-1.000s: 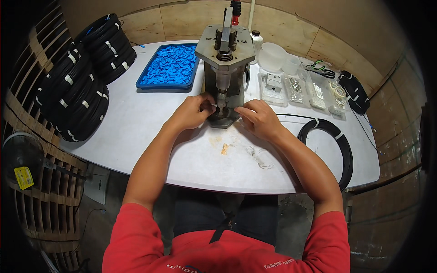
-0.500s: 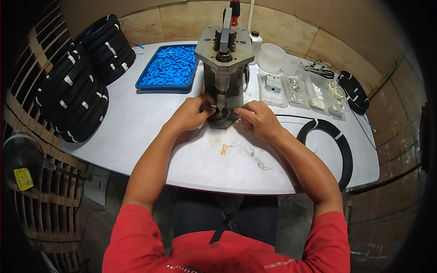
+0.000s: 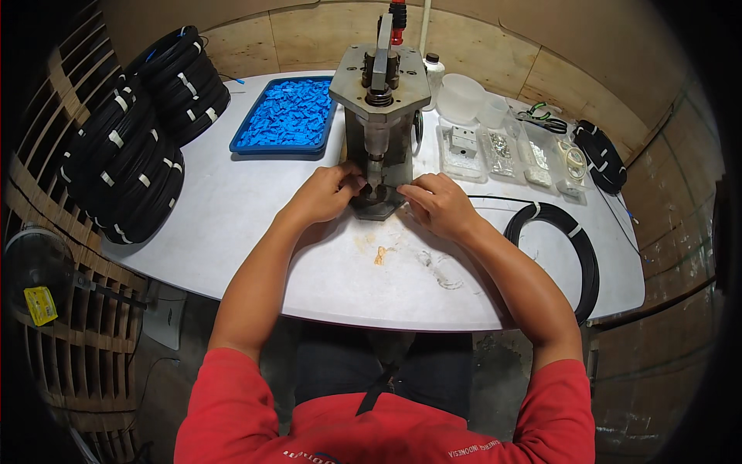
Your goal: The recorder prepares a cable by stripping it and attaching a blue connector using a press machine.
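A metal hand press (image 3: 377, 135) stands on the white table in front of me. Close to the left of its lower ram, my left hand (image 3: 325, 195) is closed in a pinch; whatever lies between its fingertips is too small to make out. My right hand (image 3: 439, 203) pinches a thin black cable (image 3: 495, 198) at the right of the ram. This cable runs out behind my hand to a black cable coil (image 3: 587, 259) tied with white bands. The ram and my fingers partly hide the cable's end at the press base.
A blue tray (image 3: 239, 149) full of small blue pieces sits left of the press. Stacked black cable coils (image 3: 127, 166) rise at the far left. Clear boxes of small parts (image 3: 501, 155), a white tub (image 3: 461, 99), a capped bottle (image 3: 434, 77) and pliers (image 3: 545, 120) stand at right.
Both hands stay almost in place at the press, with only a very slight shift of the left fingers. Nothing has visibly been taken or let go.
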The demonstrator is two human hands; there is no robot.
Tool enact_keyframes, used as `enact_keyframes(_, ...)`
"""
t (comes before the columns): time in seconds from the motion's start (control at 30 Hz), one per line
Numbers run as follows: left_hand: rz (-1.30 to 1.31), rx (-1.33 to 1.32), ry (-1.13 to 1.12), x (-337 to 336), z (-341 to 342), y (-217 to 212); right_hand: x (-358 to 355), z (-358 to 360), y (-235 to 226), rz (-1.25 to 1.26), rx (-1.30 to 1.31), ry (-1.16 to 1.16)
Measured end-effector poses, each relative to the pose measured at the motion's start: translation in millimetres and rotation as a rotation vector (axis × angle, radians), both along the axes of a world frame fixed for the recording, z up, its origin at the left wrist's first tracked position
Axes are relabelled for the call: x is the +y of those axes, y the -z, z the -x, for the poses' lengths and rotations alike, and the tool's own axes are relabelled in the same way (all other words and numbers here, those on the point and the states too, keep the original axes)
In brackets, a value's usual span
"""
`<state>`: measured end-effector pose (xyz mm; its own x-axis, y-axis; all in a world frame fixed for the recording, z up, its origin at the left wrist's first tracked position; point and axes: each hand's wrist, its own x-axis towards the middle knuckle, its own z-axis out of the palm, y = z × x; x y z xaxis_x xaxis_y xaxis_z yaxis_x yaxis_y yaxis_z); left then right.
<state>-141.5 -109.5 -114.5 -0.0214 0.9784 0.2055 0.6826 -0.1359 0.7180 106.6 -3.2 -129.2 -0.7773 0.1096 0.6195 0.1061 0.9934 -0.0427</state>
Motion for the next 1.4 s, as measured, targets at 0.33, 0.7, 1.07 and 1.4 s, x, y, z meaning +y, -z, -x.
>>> enact_keyframes(0.33,0.003,-0.019,-0.007,0.2,-1.0,0.2,-2.7,-0.4,-3.2,-0.001,-0.013,0.022)
enact_keyframes(0.7,-0.011,-0.025,0.016,0.7,0.0,1.3,-0.2,0.2,-1.3,-0.036,0.032,-0.023)
enact_keyframes(1.07,-0.006,-0.006,0.004,0.2,-0.1,0.3,-1.5,0.4,-1.7,-0.021,0.021,-0.002)
enact_keyframes(1.4,0.009,-0.010,0.006,-0.7,-0.9,-1.7,-1.9,0.0,-2.0,-0.017,0.008,0.006)
